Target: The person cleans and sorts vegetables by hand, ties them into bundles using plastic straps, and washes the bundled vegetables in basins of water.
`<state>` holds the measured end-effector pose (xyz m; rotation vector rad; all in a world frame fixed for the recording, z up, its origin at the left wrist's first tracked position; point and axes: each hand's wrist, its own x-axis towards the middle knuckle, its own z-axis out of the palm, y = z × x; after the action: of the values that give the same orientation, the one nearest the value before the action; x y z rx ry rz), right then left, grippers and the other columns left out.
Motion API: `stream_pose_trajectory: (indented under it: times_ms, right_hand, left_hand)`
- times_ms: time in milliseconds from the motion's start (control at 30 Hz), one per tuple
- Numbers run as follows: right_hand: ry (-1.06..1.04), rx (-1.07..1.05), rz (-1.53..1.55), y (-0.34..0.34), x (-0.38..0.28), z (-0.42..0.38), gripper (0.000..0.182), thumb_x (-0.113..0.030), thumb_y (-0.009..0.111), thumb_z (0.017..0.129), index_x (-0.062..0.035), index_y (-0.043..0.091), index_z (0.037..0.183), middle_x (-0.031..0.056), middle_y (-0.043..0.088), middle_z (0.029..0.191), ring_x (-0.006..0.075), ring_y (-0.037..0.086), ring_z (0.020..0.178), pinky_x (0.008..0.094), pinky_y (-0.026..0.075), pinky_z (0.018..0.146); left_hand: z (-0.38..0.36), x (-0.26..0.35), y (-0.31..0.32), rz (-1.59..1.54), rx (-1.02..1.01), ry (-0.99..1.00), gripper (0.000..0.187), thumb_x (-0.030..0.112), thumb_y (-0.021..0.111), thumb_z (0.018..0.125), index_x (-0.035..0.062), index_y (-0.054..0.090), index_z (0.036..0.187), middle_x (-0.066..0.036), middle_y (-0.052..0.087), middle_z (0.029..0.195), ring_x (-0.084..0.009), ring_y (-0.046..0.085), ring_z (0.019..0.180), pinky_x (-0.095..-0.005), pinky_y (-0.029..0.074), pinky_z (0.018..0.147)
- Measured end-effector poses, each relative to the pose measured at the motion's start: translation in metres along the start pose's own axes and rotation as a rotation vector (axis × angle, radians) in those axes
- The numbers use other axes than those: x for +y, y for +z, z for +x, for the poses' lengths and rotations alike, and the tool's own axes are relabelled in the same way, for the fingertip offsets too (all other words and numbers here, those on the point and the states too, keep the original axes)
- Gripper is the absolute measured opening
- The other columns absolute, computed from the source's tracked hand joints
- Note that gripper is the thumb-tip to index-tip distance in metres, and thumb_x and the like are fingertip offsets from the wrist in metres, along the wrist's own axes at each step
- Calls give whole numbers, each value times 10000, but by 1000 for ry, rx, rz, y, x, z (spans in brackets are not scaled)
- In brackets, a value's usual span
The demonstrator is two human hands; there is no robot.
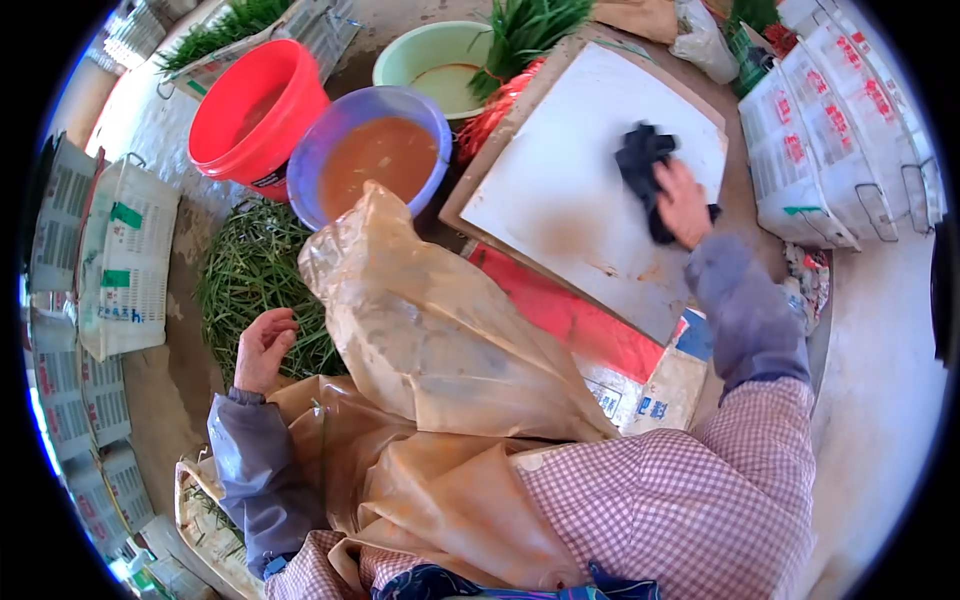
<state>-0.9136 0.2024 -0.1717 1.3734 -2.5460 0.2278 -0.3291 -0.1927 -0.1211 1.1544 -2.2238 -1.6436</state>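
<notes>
My right hand (pixel 684 203) presses a black cloth (pixel 640 165) onto the white board (pixel 590 140); both are slightly blurred. Brown smudges show on the board's lower part. At the left, my left hand (pixel 265 348) is raised with loosely curled fingers and nothing visible in them, beside a heap of green cuttings (pixel 255 265). A brownish plastic sheet (pixel 420 310) covers my lap and reaches up to the purple basin (pixel 435 125), which holds murky brown water.
Behind are a red bucket (pixel 300 85), a pale green basin (pixel 400 50) and long green stalks (pixel 535 35). White crates stand at the left (pixel 135 245) and right (pixel 800 150). Red and white cartons (pixel 560 310) lie below the board.
</notes>
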Motion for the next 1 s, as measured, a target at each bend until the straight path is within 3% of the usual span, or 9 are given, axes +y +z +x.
stream_pose_trajectory:
  times_ms: [200,367,533,667,733,800,867,900,1000]
  right_hand:
    - [-265,-274,264,-83,-134,-82,551,-118,642,707,-207,565,1246,114,402,1426,306,329,1364,600,230,1051]
    - [161,-74,202,-80,-117,-129,523,-28,610,728,-169,585,1231,119,460,1385,315,365,1339,507,270,1079]
    - [341,123,349,-43,-50,-277,376,35,528,838,58,551,1212,233,560,1233,394,508,1180,433,381,1026]
    - [378,-649,179,-34,-31,-334,259,-188,639,791,-69,661,1021,226,635,1038,404,590,985,471,472,840]
    - [186,-783,-182,0,44,-319,145,-170,626,793,-56,665,874,203,653,822,391,633,776,477,488,663]
    - [294,-140,119,-57,10,-208,115,-123,593,814,-14,601,776,155,586,635,300,594,560,426,456,528]
    - [226,-12,377,-112,-49,-89,163,-55,543,869,-5,517,717,59,485,571,128,439,523,316,382,485]
    - [402,-93,601,-128,-79,-44,198,-94,554,896,-4,529,722,36,510,583,108,455,536,283,374,495]
    - [47,-217,635,-121,-151,67,179,-133,562,907,6,591,798,32,535,616,96,479,567,263,384,527]
  left_hand:
    - [34,8,26,70,-134,7,349,-14,562,876,-5,537,1223,-85,650,1033,-123,605,938,-253,491,823]
    - [36,59,36,109,-167,100,360,-4,574,869,12,538,1228,-89,647,1030,-135,606,960,-274,491,847]
    - [2,49,16,70,-58,97,341,17,586,865,9,555,1205,-91,652,1028,-129,608,929,-283,499,830]
    - [-18,27,-8,159,11,74,327,50,625,836,2,581,1157,-93,669,948,-145,632,854,-294,517,787]
    - [-30,26,-15,221,41,92,326,60,631,831,9,586,1151,-93,673,936,-157,637,850,-302,518,787]
    - [-42,25,-25,231,86,125,338,67,633,819,11,584,1149,-110,677,929,-183,646,838,-316,520,778]
    - [-51,29,-36,282,114,142,352,77,638,811,8,581,1151,-120,677,926,-195,650,836,-320,520,772]
    - [-56,29,-38,280,138,121,375,88,645,799,8,578,1159,-126,676,932,-204,651,852,-328,521,763]
    - [-69,26,-40,255,170,116,385,94,644,797,8,576,1166,-126,677,948,-206,652,877,-333,518,770]
